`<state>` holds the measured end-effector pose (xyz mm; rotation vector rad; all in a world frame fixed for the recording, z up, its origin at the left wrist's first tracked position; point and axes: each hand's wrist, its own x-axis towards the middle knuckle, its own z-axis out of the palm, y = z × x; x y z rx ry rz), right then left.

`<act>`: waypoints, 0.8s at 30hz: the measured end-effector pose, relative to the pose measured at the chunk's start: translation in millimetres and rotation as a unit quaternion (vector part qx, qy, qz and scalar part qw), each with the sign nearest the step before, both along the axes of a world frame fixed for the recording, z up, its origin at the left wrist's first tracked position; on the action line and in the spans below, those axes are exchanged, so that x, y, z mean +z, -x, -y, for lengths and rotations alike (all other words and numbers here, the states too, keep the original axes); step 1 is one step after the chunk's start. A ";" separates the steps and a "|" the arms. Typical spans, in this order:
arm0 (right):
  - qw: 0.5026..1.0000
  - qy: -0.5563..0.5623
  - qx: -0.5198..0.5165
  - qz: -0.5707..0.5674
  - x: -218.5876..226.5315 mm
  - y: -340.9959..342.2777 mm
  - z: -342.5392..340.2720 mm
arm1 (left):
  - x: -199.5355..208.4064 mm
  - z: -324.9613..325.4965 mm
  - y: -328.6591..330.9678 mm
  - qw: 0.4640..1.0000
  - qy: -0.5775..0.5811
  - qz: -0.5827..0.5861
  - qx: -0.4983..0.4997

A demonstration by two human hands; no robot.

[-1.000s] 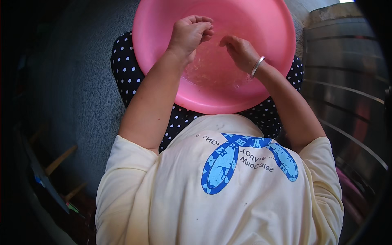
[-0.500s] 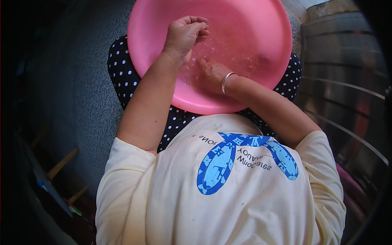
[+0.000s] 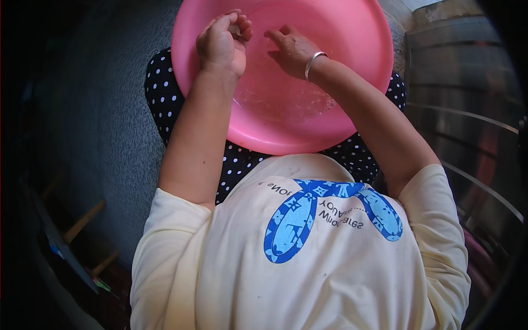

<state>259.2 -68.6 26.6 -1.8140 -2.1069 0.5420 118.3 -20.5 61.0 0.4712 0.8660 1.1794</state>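
A large round pink basin (image 3: 366, 33) rests at my lap, with shallow water and small pale bits in its bottom. Over its left side, my left hand (image 3: 223, 44) is turned palm inward with the fingers curled closed. Something pale shows within that curl, too small to name. My right hand (image 3: 294, 50), with a silver bangle (image 3: 312, 65) at the wrist, hovers above the middle of the basin. Its thumb and fingers are apart, and I see nothing held between them. The two hands do not touch each other.
Polka-dot trousers (image 3: 165, 93) cover my legs on both sides of the basin. A metal panel with horizontal bars (image 3: 462, 82) stands close on the right. On the left lies grey speckled floor (image 3: 129, 121), with wooden legs (image 3: 85, 220) at the lower left.
My right hand has risen out of the basin's near part toward its middle, fingers spreading. My left hand has shifted left and slightly farther away, turning its palm inward, still curled.
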 end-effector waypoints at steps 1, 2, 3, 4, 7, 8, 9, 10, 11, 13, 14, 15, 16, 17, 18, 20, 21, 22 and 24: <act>0.998 0.042 0.012 0.040 3.9 4.2 -4.2 | -1.5 -0.3 0.8 1.000 0.006 0.006 -0.012; 0.993 0.084 0.024 0.080 6.3 6.6 -6.5 | -2.5 -0.7 1.0 1.000 0.011 0.012 -0.024; 0.993 0.084 0.023 0.079 6.1 7.1 -4.5 | -3.4 -0.9 0.2 1.000 0.011 0.012 -0.025; 0.991 0.099 0.046 0.082 4.6 9.2 -0.1 | -3.3 -0.2 0.0 0.999 0.012 0.014 -0.033; 0.985 0.128 0.086 0.083 -1.5 10.6 16.3 | -1.8 1.3 -1.7 0.999 0.013 0.015 -0.044; 0.981 0.142 0.102 0.083 -4.9 9.5 22.6 | -1.5 1.6 -2.5 0.999 0.013 0.014 -0.049; 0.981 0.143 0.102 0.083 -9.1 9.4 29.1 | -1.7 2.3 -2.7 0.999 0.014 0.015 -0.049; 0.980 0.141 0.105 0.089 -12.6 9.3 35.3 | -0.3 2.6 -3.1 0.999 0.012 0.011 -0.051; 0.980 0.140 0.109 0.094 -17.4 9.2 39.3 | 0.8 2.7 -3.4 0.999 0.010 0.007 -0.053; 0.977 0.198 0.056 0.055 -26.8 11.3 41.7 | -0.5 1.9 -4.2 0.998 0.012 0.009 -0.059; 0.967 0.255 0.003 0.015 -28.2 12.0 41.9 | -1.2 2.0 -4.3 0.998 0.014 0.011 -0.065; 0.967 0.255 0.003 0.015 -28.4 9.9 45.0 | -1.4 2.5 -4.2 0.998 0.013 0.011 -0.065; 0.958 0.276 0.059 0.045 -12.0 14.2 48.2 | -3.3 3.0 -1.6 0.998 0.018 0.009 -0.061; 0.946 0.294 0.110 0.076 -1.4 15.5 50.2 | -3.1 3.3 -1.4 0.998 0.022 0.008 -0.061; 0.947 0.293 0.111 0.076 -4.4 13.8 51.2 | -3.4 3.2 -1.6 0.998 0.021 0.008 -0.060; 0.961 0.247 0.122 -0.003 -5.6 9.4 53.8 | -4.3 3.8 -2.6 0.997 0.023 0.013 -0.067; 0.961 0.247 0.123 -0.002 -4.8 2.5 50.7 | -4.5 3.8 -3.4 0.997 0.023 0.013 -0.066; 0.971 0.227 0.079 -0.003 11.1 -0.1 42.4 | -5.2 4.6 -1.9 0.998 0.023 0.014 -0.063; 0.991 0.135 0.016 -0.014 15.4 -19.2 30.0 | -3.7 5.8 -1.1 0.998 0.021 0.017 -0.063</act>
